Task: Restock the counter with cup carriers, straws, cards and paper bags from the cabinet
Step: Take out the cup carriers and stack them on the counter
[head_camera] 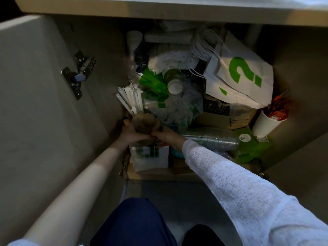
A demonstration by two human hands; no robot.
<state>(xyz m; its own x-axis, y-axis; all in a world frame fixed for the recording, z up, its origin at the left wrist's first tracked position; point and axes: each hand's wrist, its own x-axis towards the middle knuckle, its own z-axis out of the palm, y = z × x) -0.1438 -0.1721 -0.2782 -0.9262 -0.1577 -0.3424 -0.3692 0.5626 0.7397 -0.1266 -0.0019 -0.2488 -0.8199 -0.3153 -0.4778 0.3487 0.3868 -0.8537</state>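
Inside the open cabinet, my left hand (130, 133) and my right hand (167, 137) both grip a brown pulp cup carrier (144, 124) at the front left. Just behind it stands a bundle of paper-wrapped straws (130, 100). White paper bags with a green question mark (243, 75) lean at the back right, their string handles (202, 45) above them. A white box with green print (150, 158) sits under my hands; what it contains is not visible.
The cabinet door (35, 96) stands open at left with its hinge (78, 75). A stack of clear lids (211, 138), paper cups (174, 80), a brown carton (221, 114) and a white cup of red packets (269, 121) crowd the shelf. The counter edge (159, 8) overhangs.
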